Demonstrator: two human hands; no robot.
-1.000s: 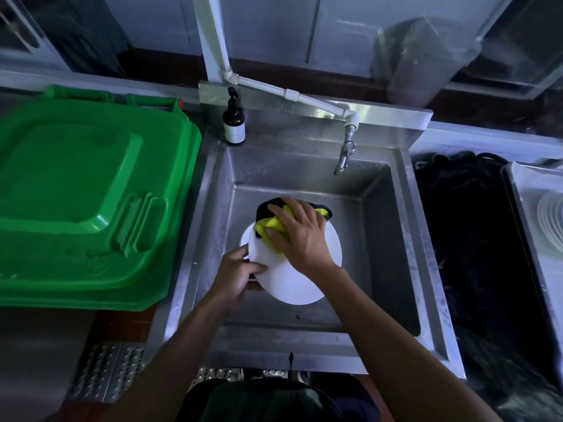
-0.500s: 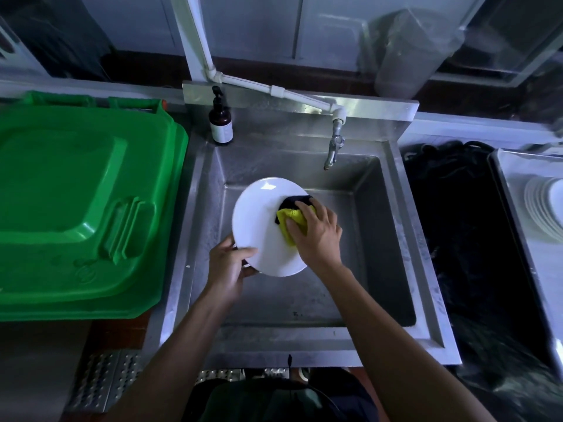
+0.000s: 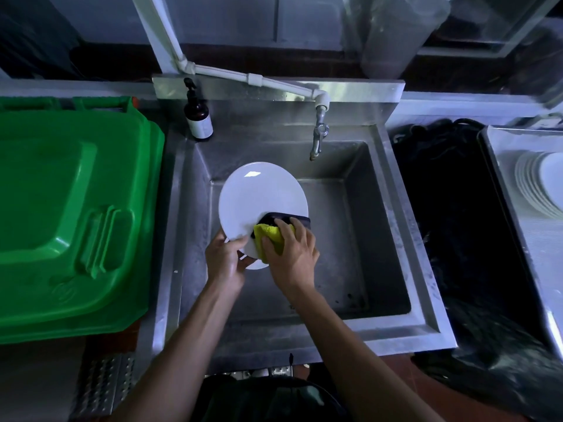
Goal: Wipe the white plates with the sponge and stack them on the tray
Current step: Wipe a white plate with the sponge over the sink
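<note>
While the left hand pinches the plate rim at frame centre over the sink, the right hand, fingers curled on the sponge, wipes; stacking on the tray, far right, likely follows.

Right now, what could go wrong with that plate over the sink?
The left hand pinches the white plate only at its near rim, so the scrubbing might knock it loose into the steel sink. The right hand presses the sponge at the plate's edge, where it could slip off.
</note>
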